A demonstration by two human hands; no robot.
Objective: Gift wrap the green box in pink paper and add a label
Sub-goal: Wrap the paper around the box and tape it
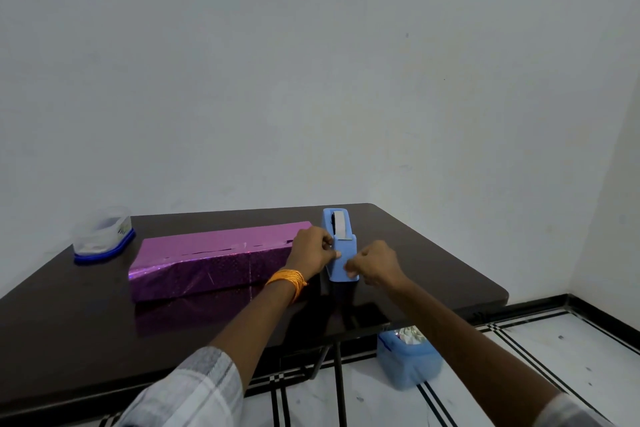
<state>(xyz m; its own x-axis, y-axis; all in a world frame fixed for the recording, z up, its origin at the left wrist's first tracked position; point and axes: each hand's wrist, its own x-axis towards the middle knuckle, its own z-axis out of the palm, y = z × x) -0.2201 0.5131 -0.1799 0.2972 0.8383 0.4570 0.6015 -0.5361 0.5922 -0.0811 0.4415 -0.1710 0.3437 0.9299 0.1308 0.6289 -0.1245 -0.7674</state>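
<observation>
The left hand (311, 250) and right hand (375, 263) each gripped the blue tape dispenser (341, 253) mid-frame, fingers curled; the pink-wrapped box (214, 260) lay just left on the table (69, 322).
</observation>
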